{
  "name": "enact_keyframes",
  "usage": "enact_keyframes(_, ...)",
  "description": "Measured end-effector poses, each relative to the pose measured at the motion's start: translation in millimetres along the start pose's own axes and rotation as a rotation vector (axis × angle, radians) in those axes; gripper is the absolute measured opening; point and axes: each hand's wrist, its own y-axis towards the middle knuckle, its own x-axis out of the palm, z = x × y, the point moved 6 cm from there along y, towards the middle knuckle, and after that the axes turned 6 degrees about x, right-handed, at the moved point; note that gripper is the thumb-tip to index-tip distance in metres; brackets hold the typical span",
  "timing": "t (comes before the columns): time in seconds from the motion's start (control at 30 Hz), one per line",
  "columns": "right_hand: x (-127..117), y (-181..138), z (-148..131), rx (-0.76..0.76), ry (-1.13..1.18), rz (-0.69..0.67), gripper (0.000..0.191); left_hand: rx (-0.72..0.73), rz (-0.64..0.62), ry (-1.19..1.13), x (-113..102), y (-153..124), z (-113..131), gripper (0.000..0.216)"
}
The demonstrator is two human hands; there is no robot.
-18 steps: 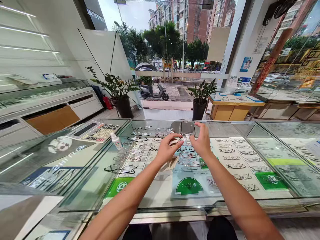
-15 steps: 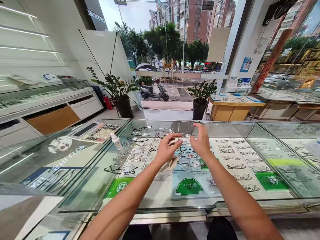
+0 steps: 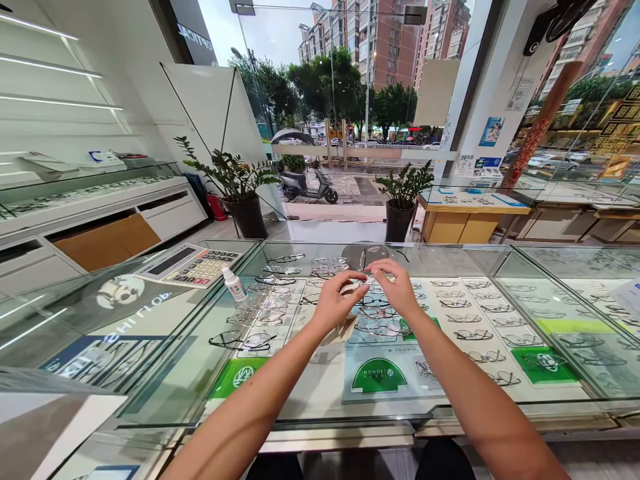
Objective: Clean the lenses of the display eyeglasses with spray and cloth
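Note:
Above the glass display counter (image 3: 320,400), both hands meet at a pair of eyeglasses (image 3: 365,259), mostly hidden by fingers; its dark temple arms point away from me. My left hand (image 3: 336,298) pinches one side of it between thumb and fingertips. From the other side, my right hand (image 3: 398,288) closes thumb and fingers on it near the left fingertips. Beneath them, rows of eyeglass frames (image 3: 376,313) lie under the glass. Two dark-framed pairs of glasses (image 3: 242,341) are left of my left forearm.
A white spray bottle (image 3: 234,285) stands on the counter to the left, beside a large calculator (image 3: 187,263). Green cards (image 3: 379,376) show under the glass. Beyond the counter are two potted plants (image 3: 399,215) and a glass front with a scooter (image 3: 309,183) outside.
My right hand has moved left from the temple arm's far end, and its fingers have closed in beside my left fingertips. My left hand stays nearly in place.

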Motion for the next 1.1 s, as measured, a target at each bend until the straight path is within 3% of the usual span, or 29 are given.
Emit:
enact_keyframes(0.4,3,0,1,0.107,0.088,-0.039,0.022,-0.002,-0.018,-0.015,2,-1,-5,0.028)
enact_keyframes(0.73,15,-5,12,0.279,0.27,-0.076,0.03,-0.028,0.141,-0.023,-8,-3,1,0.04)
enact_keyframes(0.97,15,-9,6,0.213,0.267,0.03,0.032,-0.023,0.117,-0.121,-9,-1,6,0.054)
enact_keyframes(1.1,22,-12,2,0.18,0.309,-0.027,0.032,0.016,0.06,-0.118,-5,-1,13,0.056)
